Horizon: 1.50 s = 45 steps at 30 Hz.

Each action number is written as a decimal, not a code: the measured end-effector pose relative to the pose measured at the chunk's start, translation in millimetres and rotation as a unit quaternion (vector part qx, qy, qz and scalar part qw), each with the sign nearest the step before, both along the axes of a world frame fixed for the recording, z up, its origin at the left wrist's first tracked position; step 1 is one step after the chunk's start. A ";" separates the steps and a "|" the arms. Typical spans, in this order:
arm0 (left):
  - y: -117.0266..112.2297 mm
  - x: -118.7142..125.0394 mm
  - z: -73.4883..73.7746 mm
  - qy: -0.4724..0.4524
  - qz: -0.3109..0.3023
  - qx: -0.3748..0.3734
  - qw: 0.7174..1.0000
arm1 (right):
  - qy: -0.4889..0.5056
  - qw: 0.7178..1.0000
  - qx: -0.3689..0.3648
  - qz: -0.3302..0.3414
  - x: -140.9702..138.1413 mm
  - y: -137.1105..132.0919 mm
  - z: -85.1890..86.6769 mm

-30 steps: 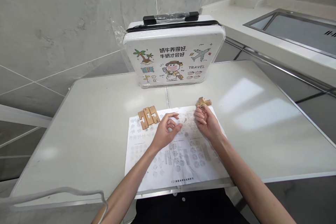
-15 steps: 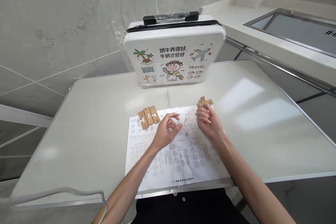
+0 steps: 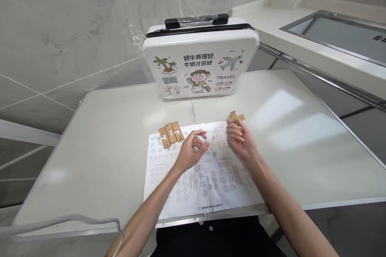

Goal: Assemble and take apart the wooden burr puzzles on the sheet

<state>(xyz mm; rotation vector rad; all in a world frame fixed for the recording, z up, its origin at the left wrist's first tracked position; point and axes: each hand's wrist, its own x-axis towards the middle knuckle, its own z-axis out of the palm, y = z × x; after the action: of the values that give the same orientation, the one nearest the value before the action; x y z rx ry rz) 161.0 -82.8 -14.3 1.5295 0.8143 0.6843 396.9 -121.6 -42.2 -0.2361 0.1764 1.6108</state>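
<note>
My right hand (image 3: 241, 138) pinches a small cluster of wooden puzzle pieces (image 3: 239, 117) between thumb and fingers at the paper's far right corner. The pieces cross each other, and one carries a dark mark. Fingers partly hide the cluster. My left hand (image 3: 193, 149) rests over the printed sheet (image 3: 169, 204), its fingers loosely curled, a gap between thumb and fingertips, nothing in it. Just beyond it to the left, three flat notched wooden puzzle pieces (image 3: 171, 134) lie side by side on the sheet's far left corner, with numbers written on them.
A white cartoon-printed suitcase (image 3: 200, 62) in clear plastic stands at the back of the white folding table (image 3: 90, 148). Behind it is a grey tiled wall. A pale cable (image 3: 69, 219) crosses the near left edge. A counter (image 3: 265, 18) runs along the right.
Almost nothing differs. My right hand and the wooden pieces in it have shifted very slightly; my left hand stays where it was.
</note>
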 end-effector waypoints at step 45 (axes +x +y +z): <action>60.7 -87.9 -4.1 0.312 0.013 0.333 0.890 | -0.440 0.888 0.003 0.129 -40.3 -7.1 29.3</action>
<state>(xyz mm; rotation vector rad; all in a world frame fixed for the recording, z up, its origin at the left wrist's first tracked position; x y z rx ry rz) 73.1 -22.1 -18.4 2.4402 1.1431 0.5077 356.7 -128.7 -12.9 -0.9895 -0.5849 1.6112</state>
